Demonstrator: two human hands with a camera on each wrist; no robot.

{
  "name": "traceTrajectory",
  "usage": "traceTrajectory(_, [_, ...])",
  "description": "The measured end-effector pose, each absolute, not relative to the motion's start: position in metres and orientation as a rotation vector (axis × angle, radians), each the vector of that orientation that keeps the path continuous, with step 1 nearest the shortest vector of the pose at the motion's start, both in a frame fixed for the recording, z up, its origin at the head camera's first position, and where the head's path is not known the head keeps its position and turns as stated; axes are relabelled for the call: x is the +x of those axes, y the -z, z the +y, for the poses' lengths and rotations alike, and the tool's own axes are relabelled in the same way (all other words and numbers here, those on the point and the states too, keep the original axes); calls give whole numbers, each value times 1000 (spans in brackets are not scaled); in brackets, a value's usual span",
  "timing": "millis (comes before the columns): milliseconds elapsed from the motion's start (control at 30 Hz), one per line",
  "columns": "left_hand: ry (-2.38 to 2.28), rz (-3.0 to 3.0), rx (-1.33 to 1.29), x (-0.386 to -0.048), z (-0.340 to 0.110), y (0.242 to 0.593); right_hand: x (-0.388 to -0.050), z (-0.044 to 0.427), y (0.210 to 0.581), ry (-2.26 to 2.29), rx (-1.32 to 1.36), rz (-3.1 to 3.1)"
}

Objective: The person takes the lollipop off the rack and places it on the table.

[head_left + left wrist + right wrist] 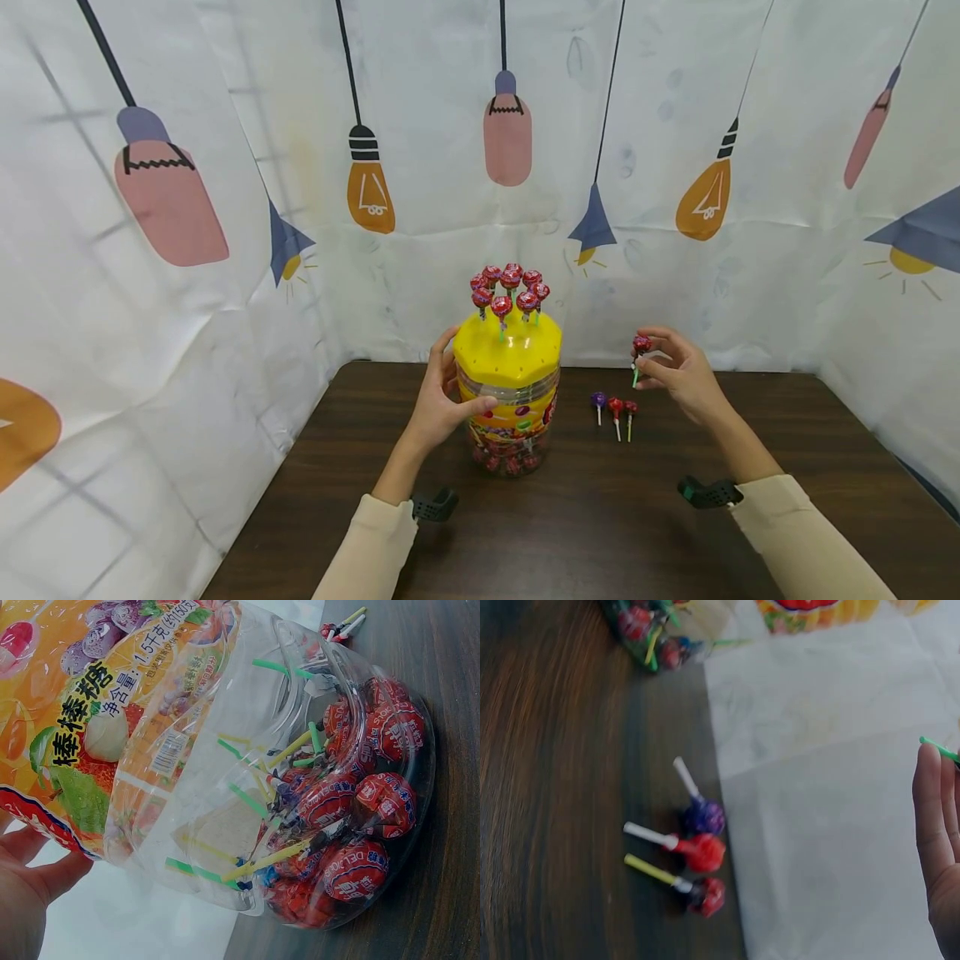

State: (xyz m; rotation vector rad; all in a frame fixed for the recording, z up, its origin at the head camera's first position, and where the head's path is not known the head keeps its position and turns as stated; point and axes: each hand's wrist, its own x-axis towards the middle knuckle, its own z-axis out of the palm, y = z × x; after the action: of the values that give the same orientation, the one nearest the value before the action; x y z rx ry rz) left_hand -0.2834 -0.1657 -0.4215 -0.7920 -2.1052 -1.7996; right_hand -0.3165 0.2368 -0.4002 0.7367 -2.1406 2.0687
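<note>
A clear plastic jar (pixel 517 417) with a yellow lid (pixel 506 350) stands on the table, and several red lollipops (pixel 502 307) stick upright from that lid. More wrapped lollipops (pixel 360 870) lie in the jar's bottom. My left hand (pixel 442 404) grips the jar's left side, thumb across its front label. To the right, above the table, my right hand (pixel 682 372) pinches a dark red lollipop (pixel 641 343) whose green stick points down. In the right wrist view only the green stick (pixel 937 748) shows beside the fingers; the candy is out of frame.
Between the jar and my right hand lie three loose lollipops on the dark wooden table (pixel 600 517): a purple one (pixel 598 400), a red one (pixel 616 406) and a red one with a yellow stick (pixel 630 408). A patterned white curtain (pixel 450 275) hangs behind the table.
</note>
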Motion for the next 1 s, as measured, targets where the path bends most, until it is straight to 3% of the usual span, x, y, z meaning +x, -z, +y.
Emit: traceTrajectory(1000, [1780,-2107,-809,-283,-166,422,-345,284,473,-2003,519,-2567])
